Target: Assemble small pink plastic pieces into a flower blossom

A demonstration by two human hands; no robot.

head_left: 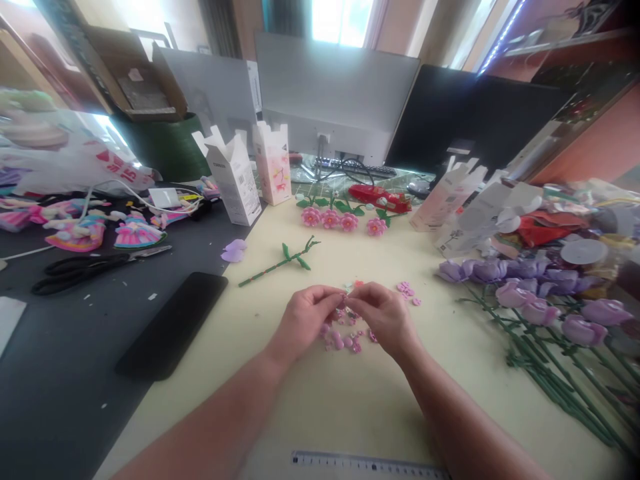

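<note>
- A small pink piece [345,300], too tiny for its axis to be told, is pinched between the fingertips of the left hand [309,315] and right hand [384,313], forearms angled inward.
- Loose pink pieces [340,341] are scattered beneath.
- Far left of these, a green stem [274,269] is laid, forked tip pointed far right.
- The cream surface [320,413] is bordered left by a dark tabletop [55,380], far by monitors [335,87].
</note>
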